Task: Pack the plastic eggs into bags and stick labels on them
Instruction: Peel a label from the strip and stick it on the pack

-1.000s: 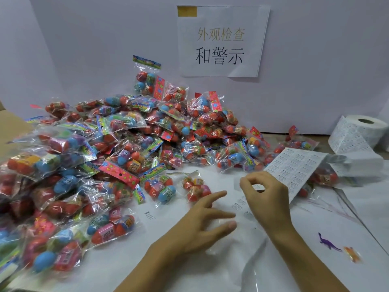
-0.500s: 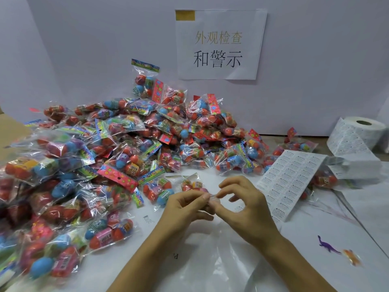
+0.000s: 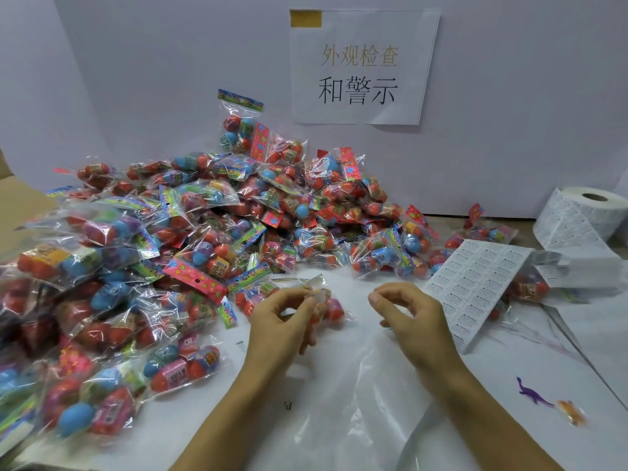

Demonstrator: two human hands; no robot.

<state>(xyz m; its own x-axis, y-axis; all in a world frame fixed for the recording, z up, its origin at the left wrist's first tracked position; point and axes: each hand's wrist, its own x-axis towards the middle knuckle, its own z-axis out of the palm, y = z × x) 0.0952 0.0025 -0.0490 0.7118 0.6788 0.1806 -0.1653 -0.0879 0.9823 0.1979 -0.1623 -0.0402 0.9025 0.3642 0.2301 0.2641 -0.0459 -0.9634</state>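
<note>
Pinching a small white label [image 3: 319,295] between thumb and forefinger, left hand [image 3: 285,317] raised just above a clear bag of eggs [image 3: 328,309] lying on the table [image 3: 339,419] at the near edge of the heap. Right hand [image 3: 407,317] just beside it, a little apart, thumb and forefinger tips curled together; cannot tell whether anything sits between them. Behind and to the left, a big pile of packed egg bags [image 3: 204,239], red, blue and pink shells under crinkled plastic with bright header cards. Right of the right hand, a sheet of labels [image 3: 475,283] propped at a tilt, and farther right a label roll [image 3: 584,215] near the wall. Near the table's right edge, a purple toy dinosaur [image 3: 531,396] just beside an orange one [image 3: 571,411]. On the wall, a paper sign [image 3: 360,66] with printed characters.
</note>
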